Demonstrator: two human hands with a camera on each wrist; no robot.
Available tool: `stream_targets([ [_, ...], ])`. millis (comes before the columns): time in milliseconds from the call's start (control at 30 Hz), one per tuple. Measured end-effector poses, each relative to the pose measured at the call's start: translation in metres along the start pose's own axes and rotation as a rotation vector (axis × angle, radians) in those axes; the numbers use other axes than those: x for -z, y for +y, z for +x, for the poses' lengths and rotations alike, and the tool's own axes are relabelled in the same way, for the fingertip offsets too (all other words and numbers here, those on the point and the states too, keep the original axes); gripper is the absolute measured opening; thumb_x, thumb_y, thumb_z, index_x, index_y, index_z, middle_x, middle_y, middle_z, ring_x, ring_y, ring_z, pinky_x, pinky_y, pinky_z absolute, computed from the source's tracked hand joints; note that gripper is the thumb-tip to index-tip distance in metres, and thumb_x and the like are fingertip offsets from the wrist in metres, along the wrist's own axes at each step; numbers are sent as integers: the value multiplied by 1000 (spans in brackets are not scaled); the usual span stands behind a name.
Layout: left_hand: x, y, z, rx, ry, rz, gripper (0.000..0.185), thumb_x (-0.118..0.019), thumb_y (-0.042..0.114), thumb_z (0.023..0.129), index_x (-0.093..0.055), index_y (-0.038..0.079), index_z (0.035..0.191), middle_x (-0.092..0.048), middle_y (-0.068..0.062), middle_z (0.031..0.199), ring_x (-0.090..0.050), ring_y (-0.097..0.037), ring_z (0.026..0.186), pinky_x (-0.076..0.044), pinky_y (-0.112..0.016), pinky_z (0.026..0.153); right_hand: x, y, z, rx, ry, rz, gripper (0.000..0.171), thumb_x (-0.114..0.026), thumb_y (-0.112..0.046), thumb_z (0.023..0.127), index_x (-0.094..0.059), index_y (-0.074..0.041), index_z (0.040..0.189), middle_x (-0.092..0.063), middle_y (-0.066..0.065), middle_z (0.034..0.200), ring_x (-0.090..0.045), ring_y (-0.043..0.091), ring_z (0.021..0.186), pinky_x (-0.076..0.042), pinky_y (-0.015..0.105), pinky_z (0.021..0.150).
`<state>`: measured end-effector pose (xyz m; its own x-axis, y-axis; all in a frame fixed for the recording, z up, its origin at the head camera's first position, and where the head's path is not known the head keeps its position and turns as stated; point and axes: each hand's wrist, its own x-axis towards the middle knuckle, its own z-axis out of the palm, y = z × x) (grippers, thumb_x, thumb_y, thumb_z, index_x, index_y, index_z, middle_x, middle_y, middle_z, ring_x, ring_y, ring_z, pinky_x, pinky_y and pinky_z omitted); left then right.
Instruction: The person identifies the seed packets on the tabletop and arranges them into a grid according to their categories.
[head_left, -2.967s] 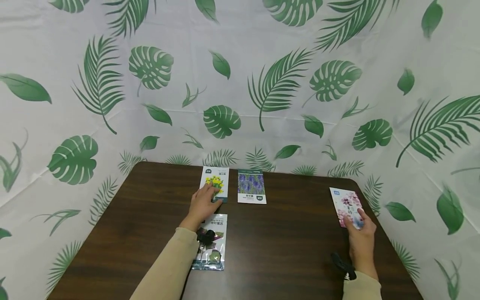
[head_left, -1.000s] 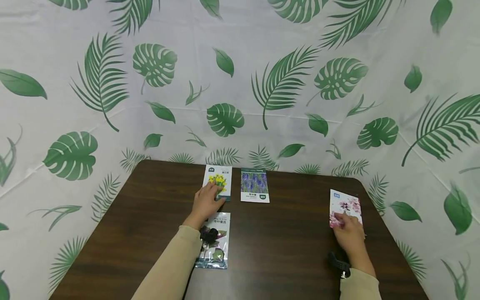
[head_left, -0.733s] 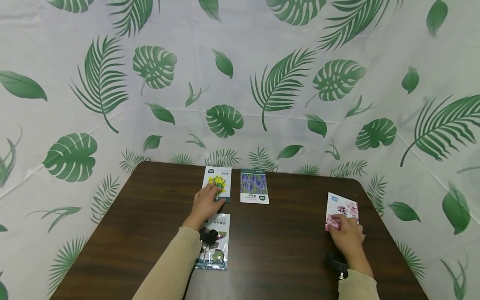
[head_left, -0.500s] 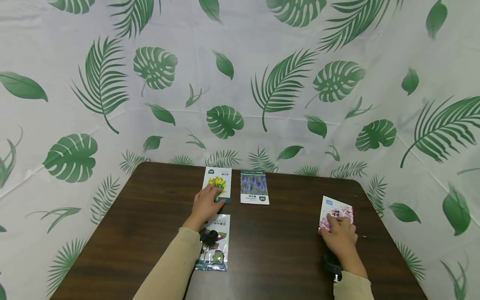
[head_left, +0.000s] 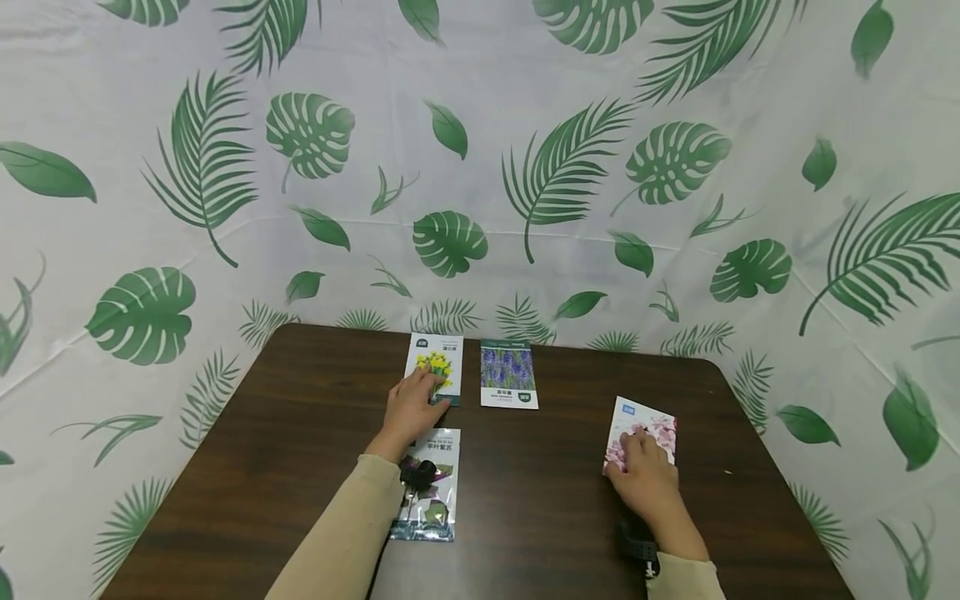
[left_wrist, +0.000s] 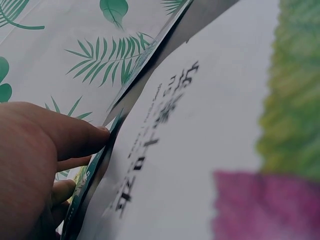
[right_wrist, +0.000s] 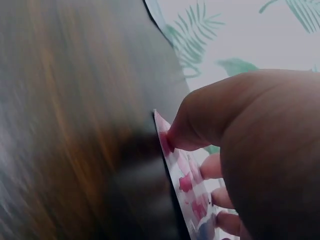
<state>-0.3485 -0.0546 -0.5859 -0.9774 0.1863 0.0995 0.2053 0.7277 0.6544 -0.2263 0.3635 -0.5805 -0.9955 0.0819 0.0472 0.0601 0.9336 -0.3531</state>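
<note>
My left hand (head_left: 408, 412) rests with its fingertips on a seed packet with yellow flowers (head_left: 448, 343) at the table's back. Under that wrist lies a silvery seed packet with purple-green leaves (head_left: 442, 487), which looms large in the left wrist view. My right hand (head_left: 647, 477) presses thumb and fingertips on top of a white seed packet with pink blossoms (head_left: 663, 423), lying slightly turned on the right side. In the right wrist view, the thumb and fingers touch the same printed face of the pink packet (right_wrist: 186, 182). My palm hides its lower part.
A seed packet with purple flowers (head_left: 507, 371) lies just right of the yellow-flower one, with a narrow gap between. The dark wooden table (head_left: 540, 492) has rounded back corners. A white leaf-print cloth (head_left: 360, 258) hangs behind and at the sides. A tiny speck lies right of my right hand.
My right hand first held the pink-blossom packet at the right edge, then shifted its fingers onto its top. Hand and packet have since slid left and slightly nearer. The left hand stays put.
</note>
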Motion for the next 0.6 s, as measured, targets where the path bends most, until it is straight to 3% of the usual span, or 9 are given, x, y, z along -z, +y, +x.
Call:
stream_targets([
  [233,0,1,-2,-8,10,-13,48,-75,30,104,-66,12,147,-41,-17,175,-32,-39,165,-19,-68,133,-9,-20,-5,58,-5,-6,63,-70,-29,99,-55,2,152,-39,37,166,-43,61,146,-37,83,108],
  [600,2,2,-1,-8,6,-18,49,-75,32,104,-66,12,147,-41,-18,175,-33,-39,165,-19,-68,134,-12,-43,-11,146,79,-19,57,-79,-32,96,-64,-2,141,-55,31,146,-51,55,131,-45,73,95],
])
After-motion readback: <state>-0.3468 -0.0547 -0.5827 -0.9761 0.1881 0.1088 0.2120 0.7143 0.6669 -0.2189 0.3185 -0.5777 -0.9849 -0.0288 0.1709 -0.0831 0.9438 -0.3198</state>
